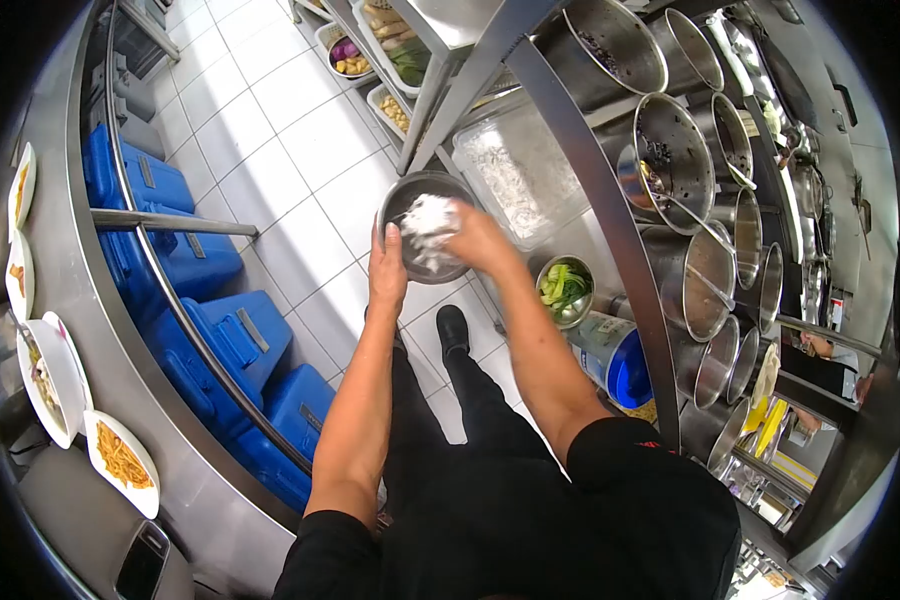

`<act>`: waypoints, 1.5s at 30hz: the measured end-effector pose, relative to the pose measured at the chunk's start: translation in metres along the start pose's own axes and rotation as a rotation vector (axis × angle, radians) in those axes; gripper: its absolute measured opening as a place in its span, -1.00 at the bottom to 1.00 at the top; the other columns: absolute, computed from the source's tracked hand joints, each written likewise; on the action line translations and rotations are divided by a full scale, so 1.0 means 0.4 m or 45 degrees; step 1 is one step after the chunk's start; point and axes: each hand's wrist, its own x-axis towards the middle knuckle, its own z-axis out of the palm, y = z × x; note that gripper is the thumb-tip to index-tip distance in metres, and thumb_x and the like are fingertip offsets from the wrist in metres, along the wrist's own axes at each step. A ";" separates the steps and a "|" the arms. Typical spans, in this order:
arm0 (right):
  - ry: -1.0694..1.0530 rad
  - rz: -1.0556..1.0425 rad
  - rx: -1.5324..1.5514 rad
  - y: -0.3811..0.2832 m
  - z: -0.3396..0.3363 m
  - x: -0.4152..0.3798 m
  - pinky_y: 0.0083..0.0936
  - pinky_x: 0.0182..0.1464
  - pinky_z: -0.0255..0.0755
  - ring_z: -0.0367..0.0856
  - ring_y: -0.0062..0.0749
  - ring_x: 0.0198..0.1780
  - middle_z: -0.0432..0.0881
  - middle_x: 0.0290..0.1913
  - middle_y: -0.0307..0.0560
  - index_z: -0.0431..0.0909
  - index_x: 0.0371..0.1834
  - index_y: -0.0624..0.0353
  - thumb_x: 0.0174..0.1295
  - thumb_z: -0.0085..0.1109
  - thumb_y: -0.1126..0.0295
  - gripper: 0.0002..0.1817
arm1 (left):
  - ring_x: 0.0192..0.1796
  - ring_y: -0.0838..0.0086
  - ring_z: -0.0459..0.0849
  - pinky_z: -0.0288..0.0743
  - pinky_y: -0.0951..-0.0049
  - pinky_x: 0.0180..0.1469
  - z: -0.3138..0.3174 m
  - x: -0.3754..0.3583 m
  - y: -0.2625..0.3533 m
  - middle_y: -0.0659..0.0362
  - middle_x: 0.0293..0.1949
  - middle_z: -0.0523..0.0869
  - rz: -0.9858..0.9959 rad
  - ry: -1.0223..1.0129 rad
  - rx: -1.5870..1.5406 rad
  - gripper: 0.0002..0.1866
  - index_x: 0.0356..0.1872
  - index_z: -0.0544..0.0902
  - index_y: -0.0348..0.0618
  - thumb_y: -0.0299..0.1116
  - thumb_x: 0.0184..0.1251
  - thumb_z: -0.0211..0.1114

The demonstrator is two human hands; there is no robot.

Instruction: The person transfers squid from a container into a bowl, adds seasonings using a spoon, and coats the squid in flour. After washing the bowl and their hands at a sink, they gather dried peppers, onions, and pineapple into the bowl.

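A grey metal bowl (425,184) is held up over the tiled floor, with white, flour-like pieces (429,220) in it. My left hand (387,265) grips the bowl's near left rim, thumb over the edge. Over the bowl's right side is my right hand (475,237), its fingers among the white pieces and partly hidden and blurred, so I cannot tell how they are bent. Just right of the bowl lies a clear tray (470,158) with white powder. A small bowl of green vegetables (564,292) stands below that tray.
Steel pots (705,285) line the right, behind a metal shelf edge (610,190). Blue bins (240,340) stand under the left counter (185,440), which bears plates of food (122,455). A blue-lidded tub (610,355) is at lower right. Another person's arm (818,346) shows far right.
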 end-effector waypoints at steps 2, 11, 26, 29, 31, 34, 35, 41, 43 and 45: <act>-0.073 -0.022 -0.136 -0.029 0.020 -0.007 -0.34 0.10 0.53 0.71 -0.05 0.02 0.71 -0.01 0.18 0.57 0.20 0.08 0.05 0.30 0.42 -0.46 | 0.31 0.29 0.45 0.28 0.34 0.36 -0.009 -0.003 -0.002 -0.02 0.30 0.50 -0.007 -0.001 0.016 -0.32 0.47 0.25 -0.24 0.09 0.57 -0.01; 0.239 0.268 -0.654 0.148 -0.212 0.111 -0.20 0.20 0.48 0.64 -0.04 0.15 0.62 0.09 0.29 0.55 0.22 0.12 0.17 0.05 0.47 -0.51 | 0.27 0.26 0.49 0.40 0.26 0.30 -0.044 -0.007 -0.010 -0.02 0.26 0.51 -0.055 0.045 0.012 -0.28 0.43 0.28 -0.24 0.12 0.51 0.08; 0.175 0.176 -0.390 0.273 -0.121 0.322 -0.23 0.40 0.30 0.40 0.16 0.35 0.32 0.40 0.35 0.21 0.50 0.11 -0.05 0.43 0.14 -0.03 | 0.30 0.29 0.46 0.27 0.34 0.37 -0.061 -0.040 0.012 -0.02 0.28 0.51 -0.113 0.106 0.010 -0.31 0.46 0.27 -0.25 0.07 0.54 0.06; 0.233 0.116 -0.586 0.242 -0.093 0.305 -0.22 0.39 0.33 0.39 0.16 0.35 0.34 0.38 0.33 0.30 0.46 0.03 0.00 0.40 0.12 -0.12 | 0.32 0.26 0.45 0.26 0.30 0.39 -0.064 -0.034 -0.009 -0.05 0.29 0.49 -0.099 0.069 0.000 -0.30 0.44 0.26 -0.29 0.06 0.53 0.09; 0.223 0.074 -0.541 0.267 -0.111 0.295 -0.22 0.37 0.35 0.40 0.16 0.34 0.36 0.36 0.33 0.32 0.44 0.04 0.03 0.36 0.13 -0.17 | 0.32 0.25 0.44 0.26 0.29 0.39 -0.056 -0.034 0.002 -0.07 0.30 0.48 -0.094 0.058 0.012 -0.29 0.44 0.25 -0.31 0.06 0.52 0.10; 0.237 0.332 -0.041 0.282 -0.130 0.308 -0.19 0.37 0.35 0.40 0.21 0.34 0.37 0.35 0.35 0.36 0.41 0.07 0.06 0.33 0.18 -0.23 | 0.31 0.25 0.46 0.29 0.29 0.38 -0.054 -0.047 0.007 -0.08 0.29 0.49 -0.126 0.066 0.030 -0.28 0.44 0.26 -0.30 0.07 0.51 0.10; 0.208 0.316 -0.174 0.284 -0.124 0.313 -0.19 0.37 0.35 0.40 0.20 0.35 0.37 0.36 0.33 0.36 0.41 0.08 0.05 0.34 0.18 -0.22 | 0.31 0.26 0.45 0.27 0.31 0.38 -0.052 -0.049 0.007 -0.05 0.29 0.49 -0.140 0.073 0.045 -0.31 0.44 0.27 -0.28 0.05 0.53 0.09; 0.037 0.168 -0.368 0.247 -0.162 0.263 -0.24 0.26 0.42 0.53 0.07 0.24 0.52 0.27 0.22 0.43 0.35 0.13 0.05 0.29 0.28 -0.30 | 0.31 0.28 0.45 0.27 0.33 0.38 -0.040 -0.066 0.015 -0.03 0.28 0.50 -0.144 0.081 0.048 -0.33 0.44 0.29 -0.26 0.04 0.54 0.07; 0.255 0.170 -0.187 0.267 -0.203 0.224 -0.30 0.07 0.57 0.67 0.05 0.06 0.62 0.13 0.28 0.50 0.29 0.14 0.03 0.21 0.38 -0.37 | 0.28 0.25 0.48 0.33 0.29 0.34 -0.047 -0.063 0.001 -0.08 0.26 0.50 -0.108 0.035 0.015 -0.30 0.43 0.28 -0.29 0.07 0.52 0.08; 0.214 0.092 -0.396 0.298 -0.218 0.214 -0.31 0.01 0.58 0.67 0.03 0.06 0.58 0.18 0.30 0.39 0.38 0.16 0.02 0.19 0.43 -0.28 | 0.27 0.25 0.49 0.34 0.30 0.34 -0.050 -0.059 0.000 -0.07 0.26 0.51 -0.114 0.046 0.036 -0.31 0.42 0.29 -0.29 0.07 0.52 0.08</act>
